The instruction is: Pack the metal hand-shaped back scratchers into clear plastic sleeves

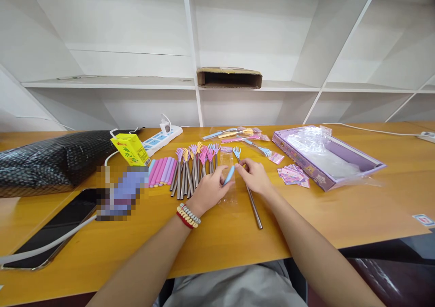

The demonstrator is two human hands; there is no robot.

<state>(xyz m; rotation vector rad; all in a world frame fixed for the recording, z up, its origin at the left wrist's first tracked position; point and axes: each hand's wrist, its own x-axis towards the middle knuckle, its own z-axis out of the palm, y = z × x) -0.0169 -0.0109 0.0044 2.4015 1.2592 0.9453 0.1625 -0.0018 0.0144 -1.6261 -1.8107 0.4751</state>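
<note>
My left hand [211, 188] is closed around a light blue handle sleeve [229, 175], held tilted above the table. My right hand [253, 175] is closed with its fingertips on the upper shaft of a metal rod [253, 207] that has a blue claw-shaped head [237, 152]. The rod lies slanting on the table, its lower end toward me. Under and beside my left hand lies a clear plastic bag [228, 196]. Several rods with coloured claw heads [193, 169] lie left of my hands, and a row of pink, purple and blue sleeves [162, 172] sits beyond them.
Bagged claw rods [234, 134] lie at the back. Printed cards [294, 175] and an open purple box [326, 160] are on the right. A yellow carton [131, 149], power strip [161, 139], phone [57, 227], white cables and black bubble wrap [61, 160] are left.
</note>
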